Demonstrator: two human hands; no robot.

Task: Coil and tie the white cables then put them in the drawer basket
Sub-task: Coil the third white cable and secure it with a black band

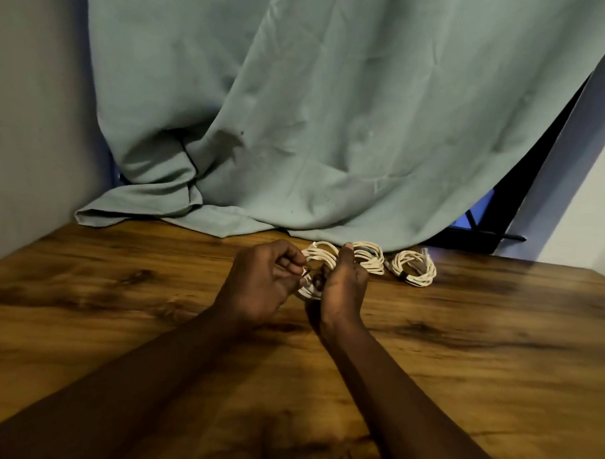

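I am watching both hands working just short of the tabletop's [120, 291] far edge, near its middle. The left hand [258, 279] is pinching a white bit of the held coil [322, 255] of white cable with curled fingers, and the right hand [344, 282] is gripping that same coil from the right side. A second coil [370, 261] is lying just beyond the right hand and a third coil [414, 267] is lying beside it towards the right, both near the far edge where the green curtain [298, 126] is draping onto the wood.

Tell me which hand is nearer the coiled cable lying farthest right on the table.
Right. The right hand sits left of that coil, apart from it; the left hand is farther left, beyond the right.
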